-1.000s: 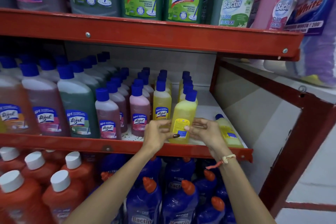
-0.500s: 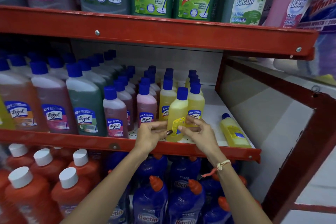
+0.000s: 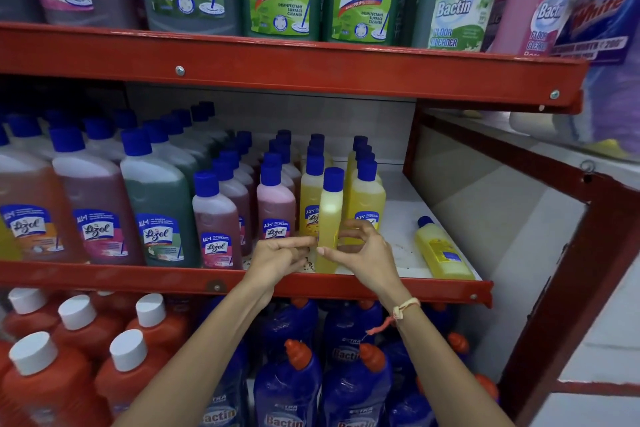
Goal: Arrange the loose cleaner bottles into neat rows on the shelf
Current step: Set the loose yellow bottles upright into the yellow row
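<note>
Both hands at front edge of middle shelf (image 3: pixel 138 279): left hand (image 3: pixel 277 255) and right hand (image 3: pixel 363 250) pinch lower body of one upright yellow bottle (image 3: pixel 329 218), fingers closed on it from either side. Bottle stands narrow side forward, between fronts of two yellow rows (image 3: pixel 367 198). One more yellow bottle (image 3: pixel 441 251) lies flat, loose, at right. Two pink rows (image 3: pixel 275 204) just left.

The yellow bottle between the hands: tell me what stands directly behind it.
Behind the yellow bottle, two rows of yellow bottles with blue caps run toward the back. Their lower parts are hidden by it and both hands.
</note>
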`<state>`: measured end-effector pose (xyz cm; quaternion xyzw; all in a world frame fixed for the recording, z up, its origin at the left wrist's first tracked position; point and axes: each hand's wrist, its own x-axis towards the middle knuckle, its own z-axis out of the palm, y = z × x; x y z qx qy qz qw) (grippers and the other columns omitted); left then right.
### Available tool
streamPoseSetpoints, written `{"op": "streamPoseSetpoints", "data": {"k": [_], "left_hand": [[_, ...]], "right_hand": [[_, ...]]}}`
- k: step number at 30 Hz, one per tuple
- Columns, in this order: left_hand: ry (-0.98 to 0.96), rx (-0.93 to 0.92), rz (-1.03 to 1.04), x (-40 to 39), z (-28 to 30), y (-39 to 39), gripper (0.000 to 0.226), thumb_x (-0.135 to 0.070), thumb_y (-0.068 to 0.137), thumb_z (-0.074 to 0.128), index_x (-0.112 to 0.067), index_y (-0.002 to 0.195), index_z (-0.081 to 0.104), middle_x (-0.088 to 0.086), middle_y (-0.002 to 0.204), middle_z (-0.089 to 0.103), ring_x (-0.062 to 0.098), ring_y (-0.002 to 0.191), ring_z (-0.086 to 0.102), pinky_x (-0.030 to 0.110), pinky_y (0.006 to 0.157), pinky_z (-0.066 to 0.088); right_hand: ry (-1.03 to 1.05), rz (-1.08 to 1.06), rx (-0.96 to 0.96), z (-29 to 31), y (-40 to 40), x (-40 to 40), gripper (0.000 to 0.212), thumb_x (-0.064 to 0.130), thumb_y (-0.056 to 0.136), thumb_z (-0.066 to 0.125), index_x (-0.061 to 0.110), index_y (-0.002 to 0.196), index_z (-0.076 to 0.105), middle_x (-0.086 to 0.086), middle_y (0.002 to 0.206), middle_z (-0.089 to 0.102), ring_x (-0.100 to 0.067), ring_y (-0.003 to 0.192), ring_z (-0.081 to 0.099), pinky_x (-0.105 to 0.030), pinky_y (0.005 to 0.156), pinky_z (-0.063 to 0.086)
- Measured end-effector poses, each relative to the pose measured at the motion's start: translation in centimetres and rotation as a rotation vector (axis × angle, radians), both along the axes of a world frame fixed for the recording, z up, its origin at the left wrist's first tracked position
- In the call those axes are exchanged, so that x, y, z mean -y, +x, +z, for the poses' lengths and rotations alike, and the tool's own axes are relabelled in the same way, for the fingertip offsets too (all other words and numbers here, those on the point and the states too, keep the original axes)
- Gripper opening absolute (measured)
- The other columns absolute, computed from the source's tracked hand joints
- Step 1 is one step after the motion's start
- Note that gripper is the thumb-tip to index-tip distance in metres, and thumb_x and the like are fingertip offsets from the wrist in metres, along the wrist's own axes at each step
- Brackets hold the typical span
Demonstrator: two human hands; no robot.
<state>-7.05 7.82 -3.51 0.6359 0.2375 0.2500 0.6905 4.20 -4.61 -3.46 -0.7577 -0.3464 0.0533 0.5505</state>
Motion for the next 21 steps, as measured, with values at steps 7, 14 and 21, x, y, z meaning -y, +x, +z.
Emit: {"op": "streamPoseSetpoints", "data": {"k": [7, 14, 21], "left_hand": [[0.011, 0.012, 0.003, 0.7, 0.5, 0.3, 0.043, 0.007, 0.084, 0.041, -0.009, 0.119, 0.059, -0.005, 0.097, 0.068, 0.005, 0.092, 0.063, 0.019, 0.078, 0.049], [0.088, 0.011, 0.009, 1.3, 0.7, 0.1, 0.048, 0.009, 0.084, 0.039, -0.013, 0.124, 0.056, -0.009, 0.103, 0.064, 0.000, 0.096, 0.058, 0.026, 0.092, 0.046], [0.197, -0.058, 0.071, 1.2, 0.0, -0.2, 0.042, -0.003, 0.086, 0.047, -0.019, 0.124, 0.058, -0.010, 0.109, 0.064, 0.009, 0.112, 0.057, 0.032, 0.102, 0.044]], "right_hand": [[-0.004, 0.182, -0.095, -0.1, 0.5, -0.8, 0.052, 0.008, 0.073, 0.076, 0.014, 0.122, 0.059, 0.001, 0.113, 0.064, -0.008, 0.089, 0.068, -0.019, 0.071, 0.057], [-0.040, 0.175, 0.000, 0.0, 1.6, -1.5, 0.050, 0.014, 0.075, 0.079, 0.011, 0.121, 0.060, -0.003, 0.112, 0.071, -0.017, 0.101, 0.066, -0.020, 0.080, 0.053], [-0.054, 0.159, -0.009, 0.0, 2.3, -1.8, 0.050, 0.007, 0.080, 0.074, 0.009, 0.125, 0.053, 0.000, 0.112, 0.062, -0.023, 0.110, 0.064, -0.040, 0.094, 0.054]]}}
